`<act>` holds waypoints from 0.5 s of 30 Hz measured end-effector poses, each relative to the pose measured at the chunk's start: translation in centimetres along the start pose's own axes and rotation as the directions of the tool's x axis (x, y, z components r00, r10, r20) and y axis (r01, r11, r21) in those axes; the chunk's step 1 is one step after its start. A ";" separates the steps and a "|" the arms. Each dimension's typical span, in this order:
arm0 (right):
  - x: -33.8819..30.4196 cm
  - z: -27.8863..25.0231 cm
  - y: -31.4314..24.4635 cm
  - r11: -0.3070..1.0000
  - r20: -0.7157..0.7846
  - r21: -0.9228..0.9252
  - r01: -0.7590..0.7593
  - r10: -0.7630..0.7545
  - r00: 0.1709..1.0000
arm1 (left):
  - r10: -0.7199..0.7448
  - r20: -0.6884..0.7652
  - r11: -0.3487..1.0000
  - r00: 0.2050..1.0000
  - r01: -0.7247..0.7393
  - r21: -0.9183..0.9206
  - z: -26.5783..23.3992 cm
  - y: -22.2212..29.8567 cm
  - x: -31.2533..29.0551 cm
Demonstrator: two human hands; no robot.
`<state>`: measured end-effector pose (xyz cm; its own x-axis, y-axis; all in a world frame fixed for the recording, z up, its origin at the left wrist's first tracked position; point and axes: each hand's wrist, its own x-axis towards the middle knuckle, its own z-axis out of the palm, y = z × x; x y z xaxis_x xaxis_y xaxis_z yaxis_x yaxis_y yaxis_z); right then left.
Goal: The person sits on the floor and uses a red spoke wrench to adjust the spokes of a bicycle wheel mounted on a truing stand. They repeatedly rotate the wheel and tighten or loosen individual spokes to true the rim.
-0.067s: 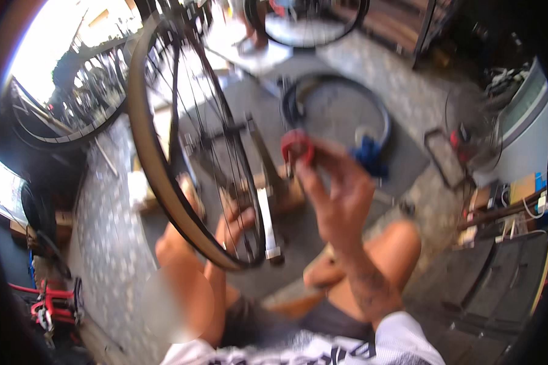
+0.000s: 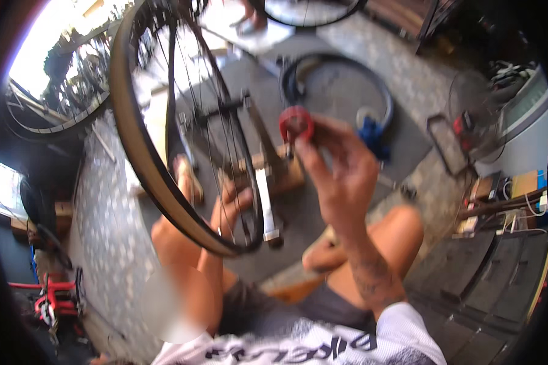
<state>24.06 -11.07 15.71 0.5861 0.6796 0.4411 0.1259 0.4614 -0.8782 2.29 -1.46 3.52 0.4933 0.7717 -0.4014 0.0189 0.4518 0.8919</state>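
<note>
"Everything is riding slightly higher in view than in the earlier frame, so the camera is probably tilting. Where is the red round tool (image 2: pixel 295 113) sitting?"

"It is staying up in the person's right hand (image 2: pixel 347 164), just right of the upright spoked wheel (image 2: pixel 222 111) in the scene. Thumb and fingers are pinching its near right edge."

"How is it likely to be handling?"

"Light and stiff, by the look of it, and perhaps turning slippery if the fingers are getting oily. Its rounded outer edge is offering the best hold. As for the wheel, it is probably feeling light but springy at its thin spokes, so the tan-banded rim (image 2: pixel 132 137) is giving the safer grasp."

"And the left hand (image 2: pixel 230 204)?"

"It is curling low behind the wheel's near side; whether it is gripping anything, one cannot tell. A metal stand (image 2: pixel 263 146) with a wooden block (image 2: pixel 289 176) seems to be supporting the wheel."

"Any containers?"

"On the right, a shelf (image 2: pixel 499 210) is carrying a tan box (image 2: pixel 520 187); its contents are not showing. On the left, a brown box (image 2: pixel 64 210) is resting beyond a red bicycle frame (image 2: pixel 64 294), its inside hidden too."
</note>
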 end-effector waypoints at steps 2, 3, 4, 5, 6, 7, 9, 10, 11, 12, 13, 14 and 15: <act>-0.5 0.3 3.5 0.980 0.026 0.012 -0.198 0.198 0.980 | 0.199 0.051 0.924 0.979 -0.205 0.322 -0.8 -0.2 2.2; -1.3 0.6 5.4 0.936 0.081 0.070 -0.345 0.340 0.937 | 0.208 0.101 0.942 0.973 -0.227 0.248 -1.1 -0.6 2.6; -2.6 1.0 7.1 0.863 0.126 0.108 -0.494 0.481 0.868 | 0.281 0.193 0.942 0.940 -0.308 0.131 -1.3 -0.9 2.8; -3.9 0.9 8.5 0.839 0.154 0.024 -0.543 0.534 0.832 | 0.205 0.118 0.955 0.972 -0.225 0.193 -1.5 -1.2 3.0; -5.6 1.0 9.8 0.763 0.124 -0.123 -0.635 0.647 0.753 | 0.209 0.127 0.953 0.970 -0.231 0.196 -1.6 -1.4 3.1; -7.0 1.1 10.8 0.727 0.133 -0.115 -0.677 0.687 0.715 | 0.203 0.071 0.950 0.977 -0.214 0.227 -1.6 -1.3 3.2; -9.3 1.4 12.3 0.719 0.221 -0.054 -0.693 0.685 0.694 | 0.256 0.054 0.935 0.965 -0.262 0.238 -1.5 -1.2 3.1; -10.0 1.7 12.7 0.707 0.237 -0.025 -0.706 0.691 0.683 | 0.249 0.050 0.932 0.967 -0.253 0.259 -1.5 -1.0 3.0; -10.5 2.0 13.0 0.697 0.264 -0.051 -0.715 0.700 0.663 | 0.196 0.022 0.938 0.980 -0.194 0.288 -1.4 -0.7 3.0; -10.6 2.3 13.2 0.698 0.280 -0.072 -0.712 0.699 0.658 | 0.222 0.033 0.933 0.975 -0.222 0.284 -1.3 -0.5 3.0; -10.5 2.4 13.5 0.743 0.309 -0.057 -0.667 0.648 0.696 | 0.191 0.020 0.931 0.981 -0.188 0.313 -1.2 -0.3 3.1; -10.3 2.5 13.7 0.697 0.317 -0.099 -0.710 0.699 0.641 | 0.192 0.023 0.926 0.981 -0.189 0.328 -1.2 -0.1 3.1; -10.0 2.5 13.9 0.692 0.338 -0.106 -0.714 0.701 0.628 | 0.217 0.034 0.917 0.976 -0.215 0.334 -1.2 0.0 3.1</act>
<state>17.94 -10.02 -0.46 0.1858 0.9432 -0.2755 -0.2464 -0.2267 -0.9423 2.75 1.48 2.03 0.5152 0.8354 -0.1913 0.2019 0.0986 0.9744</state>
